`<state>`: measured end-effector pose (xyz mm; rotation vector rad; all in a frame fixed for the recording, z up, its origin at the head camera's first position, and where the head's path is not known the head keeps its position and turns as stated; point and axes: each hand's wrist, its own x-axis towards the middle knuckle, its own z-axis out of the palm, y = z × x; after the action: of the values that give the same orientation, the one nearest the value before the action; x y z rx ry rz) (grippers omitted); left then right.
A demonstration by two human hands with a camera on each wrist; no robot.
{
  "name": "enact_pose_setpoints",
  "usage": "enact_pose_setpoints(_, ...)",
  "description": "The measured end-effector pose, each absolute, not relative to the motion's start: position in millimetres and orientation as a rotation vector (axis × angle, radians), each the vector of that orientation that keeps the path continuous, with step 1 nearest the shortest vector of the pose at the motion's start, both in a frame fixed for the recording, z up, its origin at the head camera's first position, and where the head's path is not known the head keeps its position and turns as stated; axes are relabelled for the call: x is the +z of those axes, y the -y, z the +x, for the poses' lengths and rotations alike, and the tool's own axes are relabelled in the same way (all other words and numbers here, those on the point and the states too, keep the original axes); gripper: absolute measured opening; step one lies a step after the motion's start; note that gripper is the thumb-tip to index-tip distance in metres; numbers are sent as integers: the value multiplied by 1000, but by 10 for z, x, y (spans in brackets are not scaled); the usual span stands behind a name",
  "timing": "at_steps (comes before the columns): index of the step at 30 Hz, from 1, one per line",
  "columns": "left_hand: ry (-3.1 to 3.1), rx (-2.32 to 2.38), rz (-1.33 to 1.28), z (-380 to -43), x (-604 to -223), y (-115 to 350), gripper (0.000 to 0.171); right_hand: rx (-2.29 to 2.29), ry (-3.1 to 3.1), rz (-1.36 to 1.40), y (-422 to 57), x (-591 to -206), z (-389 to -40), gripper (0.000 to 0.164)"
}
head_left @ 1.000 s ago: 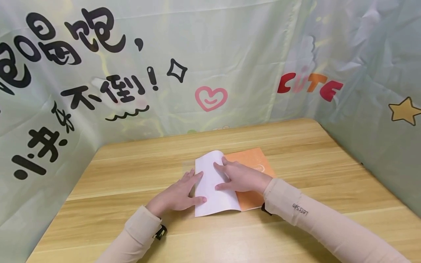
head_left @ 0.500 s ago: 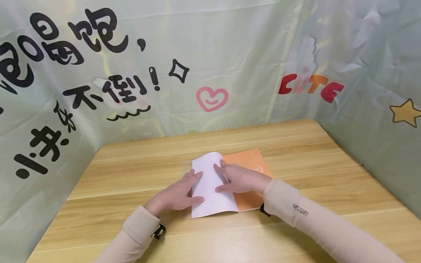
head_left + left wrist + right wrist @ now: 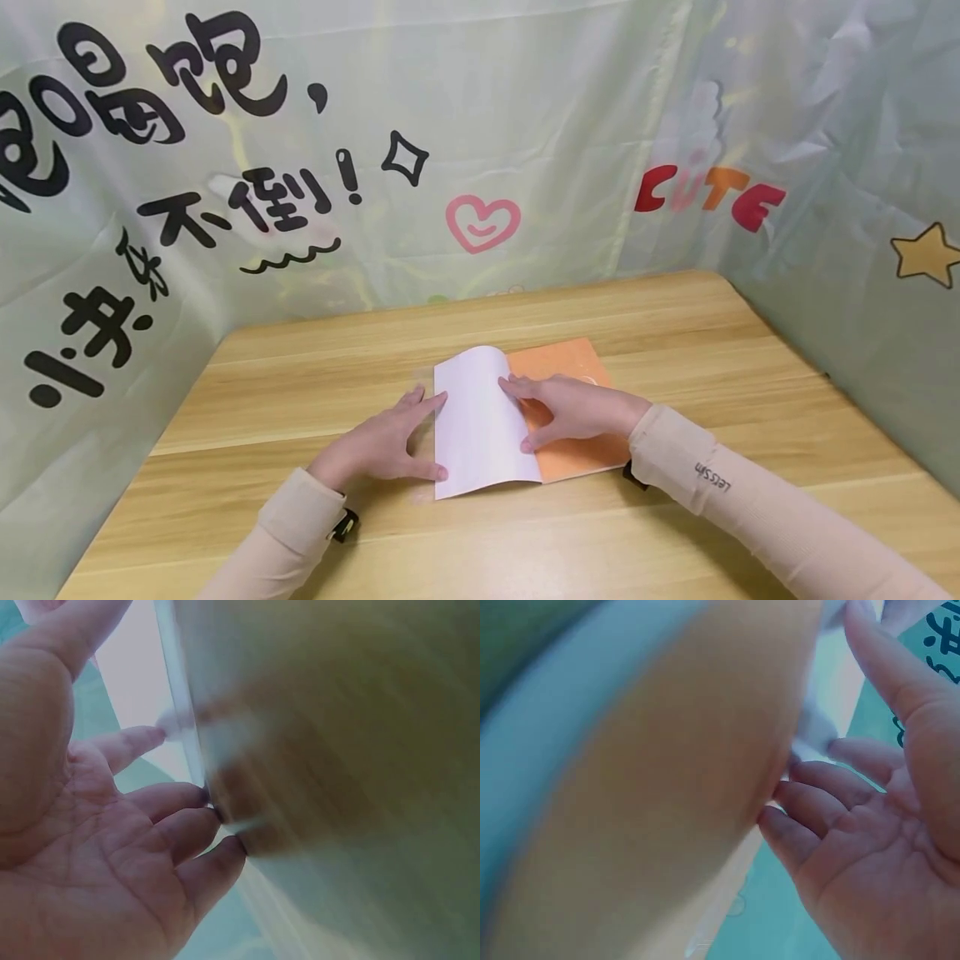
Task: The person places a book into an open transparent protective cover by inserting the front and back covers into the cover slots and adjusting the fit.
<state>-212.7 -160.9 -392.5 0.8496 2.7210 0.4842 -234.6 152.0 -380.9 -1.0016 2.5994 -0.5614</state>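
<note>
An open booklet lies on the table, its white page point(image 3: 476, 425) to the left and an orange page point(image 3: 555, 358) with a small white mark to the right. The white page bulges near the fold. At its left edge, my left hand point(image 3: 382, 437) rests with thumb and forefinger spread on the paper. In the left wrist view, the other fingertips point(image 3: 229, 847) reach the table beside the page. My right hand point(image 3: 577, 408) is over the orange page, its thumb and fingertips at the fold side of the white page; part of the orange page is hidden beneath it.
The wooden table point(image 3: 315, 367) has a fabric backdrop point(image 3: 570, 117) behind it and at both sides. A faint see-through sheet point(image 3: 423, 379) shows past the white page's left edge. Dark wrist straps point(image 3: 345, 527) sit below the sleeves.
My right hand has slid right, from the white page toward the fold. My left hand has shifted slightly left. The white page has moved a little left and lies a bit wider.
</note>
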Motion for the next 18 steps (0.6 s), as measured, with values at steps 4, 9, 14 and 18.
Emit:
enact_pose_setpoints(4, -2724, 489, 865, -2122, -3936, 1619, 106, -593, -2597, -1031, -1528, -3839, -2357, 95)
enact_pose_setpoints(9, -2714, 520, 863, -2114, -3941, 1628, 104, -598, -2600, -1080, -1512, -3865, -2362, 93)
enact_pose_setpoints(14, -2708, 533, 878, -2107, -3936, 1641, 103, -565, -2595, -1138, -1445, -3848, -2352, 89)
enact_pose_setpoints(18, -2701, 536, 886, -2108, -3948, 1651, 102, -536, -2600, -1142, -1393, -3825, -2334, 88)
